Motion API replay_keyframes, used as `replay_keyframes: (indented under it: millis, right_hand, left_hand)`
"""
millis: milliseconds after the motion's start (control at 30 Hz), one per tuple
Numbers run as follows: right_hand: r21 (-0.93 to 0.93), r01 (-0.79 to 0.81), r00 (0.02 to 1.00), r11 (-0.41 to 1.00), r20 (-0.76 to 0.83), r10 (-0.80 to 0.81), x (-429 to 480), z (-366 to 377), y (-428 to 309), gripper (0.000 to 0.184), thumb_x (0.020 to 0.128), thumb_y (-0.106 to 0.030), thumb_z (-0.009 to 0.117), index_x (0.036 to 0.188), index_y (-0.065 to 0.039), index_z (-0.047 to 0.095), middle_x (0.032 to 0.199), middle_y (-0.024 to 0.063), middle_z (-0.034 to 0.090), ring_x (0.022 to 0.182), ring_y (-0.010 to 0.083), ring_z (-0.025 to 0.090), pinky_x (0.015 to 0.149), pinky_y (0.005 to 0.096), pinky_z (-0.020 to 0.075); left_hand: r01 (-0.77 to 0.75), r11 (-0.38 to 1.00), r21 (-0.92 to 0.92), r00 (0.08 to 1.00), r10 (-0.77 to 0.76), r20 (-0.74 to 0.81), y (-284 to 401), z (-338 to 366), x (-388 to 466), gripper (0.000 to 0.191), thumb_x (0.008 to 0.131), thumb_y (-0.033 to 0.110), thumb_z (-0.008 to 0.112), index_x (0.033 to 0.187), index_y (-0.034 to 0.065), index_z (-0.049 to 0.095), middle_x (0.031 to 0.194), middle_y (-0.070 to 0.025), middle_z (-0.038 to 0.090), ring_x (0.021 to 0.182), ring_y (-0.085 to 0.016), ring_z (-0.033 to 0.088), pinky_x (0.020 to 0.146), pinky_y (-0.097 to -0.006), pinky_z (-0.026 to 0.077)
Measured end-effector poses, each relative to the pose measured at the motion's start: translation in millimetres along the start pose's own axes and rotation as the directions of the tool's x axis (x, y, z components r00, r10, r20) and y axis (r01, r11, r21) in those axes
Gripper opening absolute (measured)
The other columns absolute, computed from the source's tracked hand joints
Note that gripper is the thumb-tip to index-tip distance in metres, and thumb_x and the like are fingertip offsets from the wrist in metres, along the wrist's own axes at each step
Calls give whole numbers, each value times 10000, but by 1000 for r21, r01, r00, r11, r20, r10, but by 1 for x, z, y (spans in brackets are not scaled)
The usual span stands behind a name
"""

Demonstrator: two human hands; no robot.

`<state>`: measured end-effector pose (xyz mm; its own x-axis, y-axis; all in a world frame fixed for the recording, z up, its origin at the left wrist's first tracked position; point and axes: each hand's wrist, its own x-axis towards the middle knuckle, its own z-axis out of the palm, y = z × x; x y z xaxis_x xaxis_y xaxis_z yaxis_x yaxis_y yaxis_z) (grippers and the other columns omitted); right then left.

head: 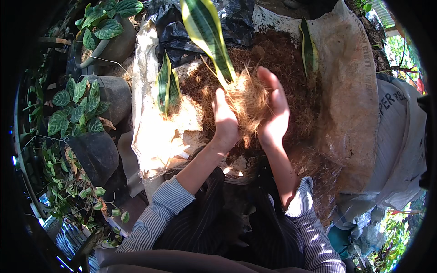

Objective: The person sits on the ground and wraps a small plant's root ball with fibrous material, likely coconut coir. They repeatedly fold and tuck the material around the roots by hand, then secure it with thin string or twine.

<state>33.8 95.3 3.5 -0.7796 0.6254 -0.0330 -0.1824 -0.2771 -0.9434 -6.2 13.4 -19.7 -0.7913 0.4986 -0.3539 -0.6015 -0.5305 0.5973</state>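
Between my two hands is a ball of tan coconut fibre (248,99) from which a snake plant leaf (206,34) with yellow edges rises. My left hand (225,123) presses on the ball's left side, near the base of the leaf. Cupped around the right side is my right hand (276,105), its fingers pointing away from me. Below the ball lies a heap of brown coir (290,58), spread on a woven sack (348,112). To the left stands a smaller snake plant (167,85) with fibre about its base. Another snake plant leaf (308,49) lies at the far right of the coir.
Black plastic sheeting (170,37) is crumpled at the back. Along the left are a grey pot (121,41), a pot with patterned leaves (114,99) and a dark pot (92,153). A full white sack (396,136) with printing stands on the right.
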Motion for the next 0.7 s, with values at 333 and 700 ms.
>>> replay_keyframes:
  millis: [333, 700]
  right_hand:
    - [-82, -65, 993, 995, -104, 56, -2, 17, -15, 349, 721, -45, 668, 1036, -14, 519, 954, 58, 589, 825, 92, 560, 721, 227, 461]
    - [93, -169, 985, 981, 45, 166, 3, 4, -9, 420, 661, 12, 697, 1030, 17, 497, 897, 76, 595, 783, 120, 574, 724, 248, 469]
  left_hand:
    - [-223, 796, 562, 972, 136, 192, 12, 36, -8, 456, 927, 244, 199, 1328, 27, 205, 1308, -123, 325, 1207, -192, 310, 1013, -297, 211]
    - [91, 947, 307, 990, -120, 75, 18, 12, 8, 645, 909, 469, 79, 1346, -3, 124, 1347, -164, 286, 1244, -215, 282, 1041, -327, 172]
